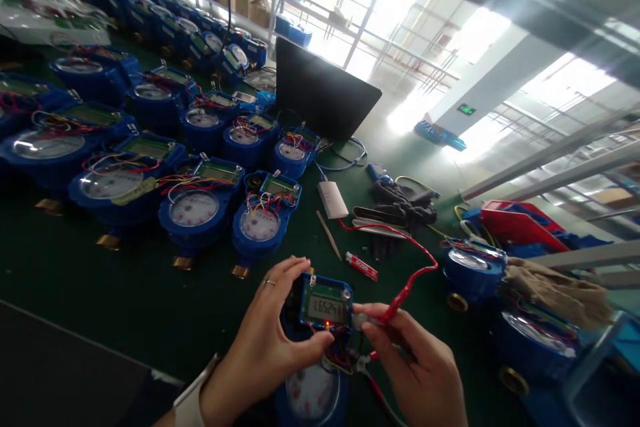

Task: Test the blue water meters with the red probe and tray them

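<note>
A blue water meter lies in front of me, its round dial towards me. At its far end an LCD display shows digits, and a small red light glows under it. My left hand is wrapped round the display housing, thumb at the near edge and fingers at the far side. In my right hand, thumb and fingers pinch a pale connector on a red cable against the housing's right side. Whether it is plugged in cannot be made out. Coloured wires hang below the display.
Several opened water meters stand in rows on the left of the green table. A white box, a red battery, a thin stick and a black laptop lie ahead. More meters and a cloth are at right.
</note>
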`<state>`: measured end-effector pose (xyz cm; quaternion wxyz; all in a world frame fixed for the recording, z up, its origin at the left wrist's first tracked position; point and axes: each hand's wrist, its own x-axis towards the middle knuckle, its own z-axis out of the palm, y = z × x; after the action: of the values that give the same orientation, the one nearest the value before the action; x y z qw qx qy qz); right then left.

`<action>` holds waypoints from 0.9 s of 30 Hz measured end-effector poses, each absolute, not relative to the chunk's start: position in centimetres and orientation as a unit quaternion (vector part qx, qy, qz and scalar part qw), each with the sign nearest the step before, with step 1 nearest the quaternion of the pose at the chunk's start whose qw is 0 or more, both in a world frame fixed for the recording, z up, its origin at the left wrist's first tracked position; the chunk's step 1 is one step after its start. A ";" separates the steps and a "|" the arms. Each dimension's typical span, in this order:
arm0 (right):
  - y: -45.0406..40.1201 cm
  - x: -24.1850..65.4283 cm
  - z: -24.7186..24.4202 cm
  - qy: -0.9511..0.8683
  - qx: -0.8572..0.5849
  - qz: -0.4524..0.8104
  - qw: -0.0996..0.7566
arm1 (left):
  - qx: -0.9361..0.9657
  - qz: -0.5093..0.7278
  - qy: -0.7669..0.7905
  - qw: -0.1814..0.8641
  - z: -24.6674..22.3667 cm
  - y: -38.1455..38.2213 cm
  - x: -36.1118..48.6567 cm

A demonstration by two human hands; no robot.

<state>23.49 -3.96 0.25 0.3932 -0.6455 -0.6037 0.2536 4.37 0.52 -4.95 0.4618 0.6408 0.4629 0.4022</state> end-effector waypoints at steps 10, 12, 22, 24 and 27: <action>-3.9 23.4 0.4 -0.604 -0.647 0.259 0.388 | 0.642 0.397 0.463 0.464 -4.7 0.5 4.4; -4.0 23.4 0.4 -0.601 -0.651 0.257 0.387 | 0.640 0.399 0.463 0.465 -4.9 0.5 4.4; -3.9 27.1 0.4 -0.533 -0.696 0.235 0.420 | 0.639 0.395 0.460 0.474 -5.1 0.4 4.2; -3.5 29.3 -0.5 -0.522 -0.726 0.235 0.380 | 0.636 0.395 0.458 0.478 -5.1 0.4 4.1; -3.0 31.7 -1.7 -0.471 -0.813 0.164 0.301 | 0.637 0.399 0.460 0.472 -5.2 0.3 4.0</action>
<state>31.69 -2.96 -1.73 0.3014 -0.8126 -0.4712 0.1637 4.00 0.32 -5.18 0.4724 0.6374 0.4596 0.3991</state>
